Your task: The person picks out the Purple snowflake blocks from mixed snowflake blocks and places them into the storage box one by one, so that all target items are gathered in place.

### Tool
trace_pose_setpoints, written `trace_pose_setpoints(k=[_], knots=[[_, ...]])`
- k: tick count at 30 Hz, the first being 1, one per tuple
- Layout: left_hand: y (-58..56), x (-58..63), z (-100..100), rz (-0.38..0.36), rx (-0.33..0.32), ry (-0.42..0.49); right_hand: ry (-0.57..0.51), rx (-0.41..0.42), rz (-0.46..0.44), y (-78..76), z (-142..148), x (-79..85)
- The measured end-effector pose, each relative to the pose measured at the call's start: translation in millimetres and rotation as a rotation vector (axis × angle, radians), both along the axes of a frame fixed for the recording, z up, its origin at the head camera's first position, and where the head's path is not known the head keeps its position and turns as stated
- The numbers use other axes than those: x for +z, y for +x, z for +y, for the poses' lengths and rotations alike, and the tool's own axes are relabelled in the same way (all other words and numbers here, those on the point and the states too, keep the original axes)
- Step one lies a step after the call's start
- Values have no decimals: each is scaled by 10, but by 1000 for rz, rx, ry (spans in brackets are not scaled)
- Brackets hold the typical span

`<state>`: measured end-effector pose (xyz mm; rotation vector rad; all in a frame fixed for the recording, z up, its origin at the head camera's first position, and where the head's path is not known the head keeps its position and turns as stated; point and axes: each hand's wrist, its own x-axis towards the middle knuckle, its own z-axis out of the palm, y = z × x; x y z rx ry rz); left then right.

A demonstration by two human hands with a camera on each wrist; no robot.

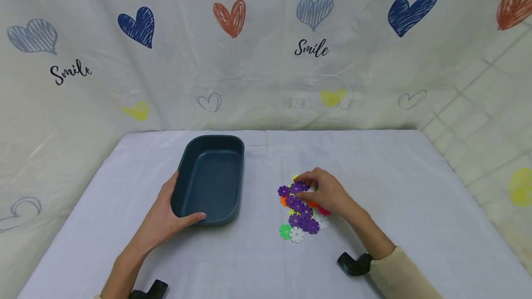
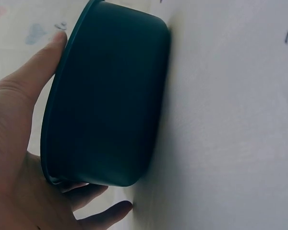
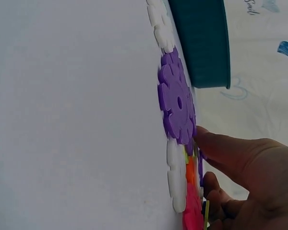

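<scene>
A dark teal rectangular tray (image 1: 208,179) stands on the white cloth, with nothing in its hollow. My left hand (image 1: 162,218) grips its near left corner, thumb over the near rim and fingers along the left side. In the left wrist view the tray's outer wall (image 2: 105,96) fills the middle. To the right lies a pile of flower-shaped plastic discs, mostly purple discs (image 1: 306,211). My right hand (image 1: 326,190) is at the pile's far side, thumb and fingers curled about a purple disc; its fingertips are partly hidden in the right wrist view.
A green disc (image 1: 285,231) and a white disc (image 1: 297,234) lie at the pile's near edge, with orange, red and yellow ones partly covered. Behind the table (image 1: 395,174) hangs a pale curtain (image 1: 266,68) printed with hearts. Bare cloth separates tray and pile.
</scene>
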<state>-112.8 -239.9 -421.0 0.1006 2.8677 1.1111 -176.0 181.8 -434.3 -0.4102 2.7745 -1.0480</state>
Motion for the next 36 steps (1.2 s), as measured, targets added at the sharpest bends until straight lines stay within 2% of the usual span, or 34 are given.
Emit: trace_pose_setpoints(k=[12, 23, 36], knots=[[22, 18, -29, -3, -17, -2, 38, -21, 25, 13, -67, -28], [-5, -12, -28, 14, -29, 32, 81, -17, -1, -13, -57, 4], [-5, -25, -28, 11, -22, 23, 89, -18, 37, -7, -71, -11]])
